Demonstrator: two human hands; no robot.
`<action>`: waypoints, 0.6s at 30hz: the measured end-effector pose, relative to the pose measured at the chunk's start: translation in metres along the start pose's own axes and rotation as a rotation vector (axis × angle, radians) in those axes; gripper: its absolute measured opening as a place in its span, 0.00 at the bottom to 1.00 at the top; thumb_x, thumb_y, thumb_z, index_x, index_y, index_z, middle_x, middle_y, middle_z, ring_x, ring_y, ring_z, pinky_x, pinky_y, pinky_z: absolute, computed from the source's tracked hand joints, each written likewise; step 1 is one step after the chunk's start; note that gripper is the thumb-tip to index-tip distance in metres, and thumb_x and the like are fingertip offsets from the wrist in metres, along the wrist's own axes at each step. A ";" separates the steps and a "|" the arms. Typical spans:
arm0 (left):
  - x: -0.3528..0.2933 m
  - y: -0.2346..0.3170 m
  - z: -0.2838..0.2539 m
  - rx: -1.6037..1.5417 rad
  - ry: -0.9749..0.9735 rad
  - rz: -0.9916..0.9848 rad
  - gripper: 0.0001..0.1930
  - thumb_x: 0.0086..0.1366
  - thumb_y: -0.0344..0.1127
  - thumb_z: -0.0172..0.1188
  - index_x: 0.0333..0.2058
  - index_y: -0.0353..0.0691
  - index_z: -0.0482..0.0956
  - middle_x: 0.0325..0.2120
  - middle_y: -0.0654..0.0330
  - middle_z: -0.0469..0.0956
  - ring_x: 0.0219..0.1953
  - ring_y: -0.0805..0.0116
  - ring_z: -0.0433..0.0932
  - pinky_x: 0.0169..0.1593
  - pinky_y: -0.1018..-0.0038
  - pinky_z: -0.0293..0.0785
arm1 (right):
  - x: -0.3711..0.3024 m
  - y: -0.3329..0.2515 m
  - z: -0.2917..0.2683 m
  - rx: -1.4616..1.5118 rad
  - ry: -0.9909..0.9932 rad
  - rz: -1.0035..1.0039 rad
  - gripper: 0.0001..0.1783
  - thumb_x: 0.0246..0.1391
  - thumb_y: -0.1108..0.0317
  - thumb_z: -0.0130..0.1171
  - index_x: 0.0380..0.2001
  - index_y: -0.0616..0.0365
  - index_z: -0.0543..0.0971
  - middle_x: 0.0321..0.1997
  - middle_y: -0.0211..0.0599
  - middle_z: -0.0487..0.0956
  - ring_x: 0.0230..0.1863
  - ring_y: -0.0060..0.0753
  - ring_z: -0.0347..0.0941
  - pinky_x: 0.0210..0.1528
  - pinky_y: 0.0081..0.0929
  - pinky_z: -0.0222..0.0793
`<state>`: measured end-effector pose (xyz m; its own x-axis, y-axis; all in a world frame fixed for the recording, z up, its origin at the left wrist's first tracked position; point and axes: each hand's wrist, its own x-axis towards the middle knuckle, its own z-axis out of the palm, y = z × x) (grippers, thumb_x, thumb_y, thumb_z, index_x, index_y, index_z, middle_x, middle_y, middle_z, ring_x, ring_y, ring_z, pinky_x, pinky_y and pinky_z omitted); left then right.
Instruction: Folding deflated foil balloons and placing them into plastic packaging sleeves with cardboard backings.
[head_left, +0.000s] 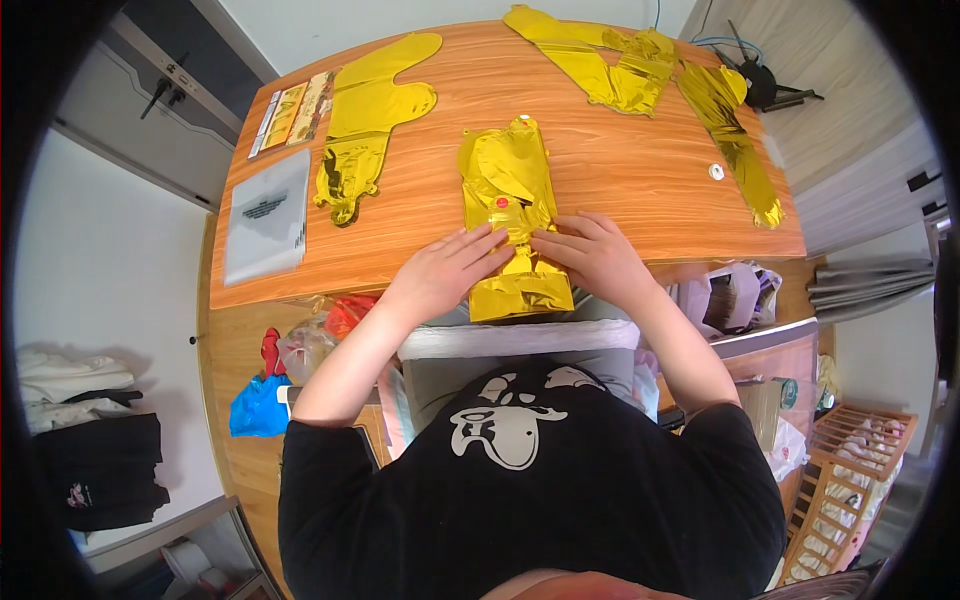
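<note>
A flat, uninflated gold foil balloon [505, 165] lies folded at the middle of the table's near side, its lower part hanging over the front edge. A small red round sticker [502, 203] sits on it. My left hand [452, 266] rests flat on the balloon's left side, fingers stretched out. From the right, my right hand [598, 256] lies on the same balloon with its fingers extended, pressing the foil. Neither hand grips anything.
More flat gold foil balloons lie at the far left [375, 105], the far middle [610, 60] and the right edge [735, 140]. Clear plastic sleeves [268, 215] and a printed card [292, 112] are on the left. A white tape roll [716, 172] lies on the right.
</note>
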<state>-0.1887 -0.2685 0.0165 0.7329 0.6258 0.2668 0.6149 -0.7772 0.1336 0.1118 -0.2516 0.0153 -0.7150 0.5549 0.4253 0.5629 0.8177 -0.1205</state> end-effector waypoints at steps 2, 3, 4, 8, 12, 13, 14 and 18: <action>0.001 0.001 -0.001 0.018 -0.015 0.003 0.32 0.63 0.29 0.59 0.67 0.50 0.71 0.67 0.60 0.71 0.69 0.59 0.69 0.68 0.58 0.70 | 0.001 -0.002 -0.001 -0.002 0.009 -0.007 0.31 0.43 0.69 0.69 0.56 0.42 0.82 0.60 0.20 0.82 0.60 0.35 0.75 0.63 0.38 0.67; 0.001 0.001 -0.002 0.036 -0.030 0.007 0.32 0.63 0.28 0.59 0.67 0.50 0.70 0.67 0.61 0.71 0.69 0.59 0.69 0.68 0.58 0.70 | 0.001 -0.001 -0.002 -0.002 0.009 -0.007 0.31 0.43 0.69 0.69 0.56 0.42 0.82 0.60 0.20 0.82 0.60 0.35 0.75 0.63 0.38 0.67; 0.000 0.000 -0.001 0.036 -0.030 0.006 0.32 0.63 0.28 0.59 0.67 0.50 0.70 0.67 0.61 0.71 0.69 0.59 0.69 0.68 0.58 0.70 | 0.001 -0.001 -0.002 -0.006 0.001 -0.013 0.31 0.43 0.70 0.70 0.56 0.41 0.82 0.60 0.19 0.82 0.60 0.35 0.75 0.64 0.38 0.67; 0.001 -0.004 -0.001 -0.024 -0.049 -0.004 0.31 0.62 0.28 0.59 0.66 0.49 0.72 0.66 0.61 0.72 0.70 0.58 0.68 0.69 0.58 0.68 | 0.003 0.002 0.001 0.034 0.019 -0.007 0.27 0.43 0.70 0.70 0.51 0.42 0.84 0.56 0.25 0.84 0.59 0.36 0.76 0.62 0.39 0.67; 0.008 -0.011 -0.009 -0.321 -0.048 -0.072 0.25 0.64 0.29 0.59 0.61 0.42 0.76 0.64 0.57 0.74 0.68 0.52 0.69 0.70 0.57 0.64 | 0.007 0.007 0.004 0.194 0.023 0.181 0.20 0.49 0.70 0.69 0.48 0.46 0.86 0.50 0.30 0.84 0.56 0.40 0.77 0.61 0.40 0.65; 0.010 -0.010 -0.011 -0.321 -0.048 -0.072 0.25 0.64 0.29 0.59 0.61 0.42 0.76 0.64 0.57 0.74 0.68 0.52 0.69 0.70 0.57 0.64 | 0.010 0.007 0.004 0.251 0.032 0.250 0.16 0.52 0.70 0.68 0.46 0.48 0.86 0.47 0.33 0.84 0.54 0.43 0.76 0.59 0.41 0.65; 0.013 -0.009 -0.014 -0.462 -0.025 -0.188 0.21 0.67 0.30 0.59 0.59 0.40 0.77 0.61 0.54 0.75 0.65 0.51 0.71 0.68 0.58 0.65 | 0.015 0.007 0.003 0.309 0.041 0.318 0.12 0.55 0.70 0.67 0.44 0.50 0.86 0.43 0.37 0.83 0.52 0.45 0.75 0.58 0.42 0.64; 0.024 -0.026 -0.004 -0.831 0.101 -0.341 0.15 0.74 0.35 0.56 0.55 0.35 0.79 0.54 0.47 0.77 0.58 0.50 0.74 0.63 0.62 0.67 | 0.039 0.002 -0.004 0.584 0.012 0.677 0.11 0.61 0.63 0.67 0.42 0.59 0.83 0.23 0.41 0.78 0.25 0.39 0.72 0.31 0.36 0.66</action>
<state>-0.1882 -0.2341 0.0231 0.4962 0.8527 0.1632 0.3570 -0.3717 0.8570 0.0863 -0.2293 0.0351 -0.3002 0.9480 0.1058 0.5593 0.2648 -0.7855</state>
